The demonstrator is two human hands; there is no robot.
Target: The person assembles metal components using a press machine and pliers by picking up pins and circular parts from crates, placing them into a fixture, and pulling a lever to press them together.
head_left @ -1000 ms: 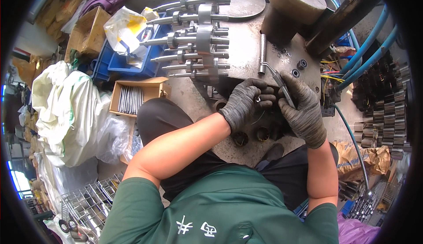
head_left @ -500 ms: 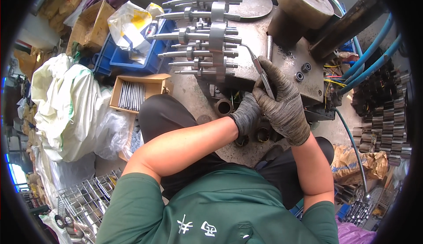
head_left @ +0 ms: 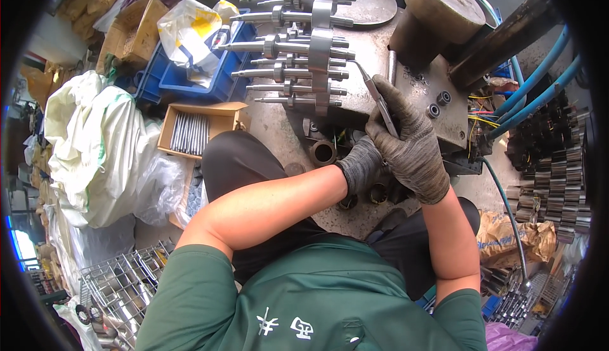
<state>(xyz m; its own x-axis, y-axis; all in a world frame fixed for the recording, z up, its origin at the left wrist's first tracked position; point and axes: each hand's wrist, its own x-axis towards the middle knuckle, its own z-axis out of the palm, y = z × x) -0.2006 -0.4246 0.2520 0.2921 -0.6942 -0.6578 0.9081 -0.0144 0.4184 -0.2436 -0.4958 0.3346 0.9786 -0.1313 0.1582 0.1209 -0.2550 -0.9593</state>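
Observation:
My right hand (head_left: 412, 145), in a grey knit glove, is closed around a slim silver hand tool with a bent, pointed tip (head_left: 382, 105). Its tip comes close to the end of one shaft among several steel shafts with round metal cores (head_left: 321, 53), lined up at the machine's left edge; whether they touch, I cannot tell. My left hand (head_left: 361, 164), gloved too, lies just below and left of the right one, its fingers hidden behind it. Two small ring-shaped bearings (head_left: 439, 104) rest on the metal machine bed (head_left: 415, 100) to the right of the tool.
A heavy cylindrical machine part (head_left: 438, 15) rises at the back, beside thick blue hoses (head_left: 533, 94). On the left are an open cardboard box of thin rods (head_left: 190, 134), a blue crate (head_left: 219, 88) and a white sack (head_left: 89, 148). Stacked metal cores (head_left: 558, 186) stand far right.
The view has shifted slightly, so the shafts sit a little further right. Both hands keep nearly the same pose, with the tool still in my right hand.

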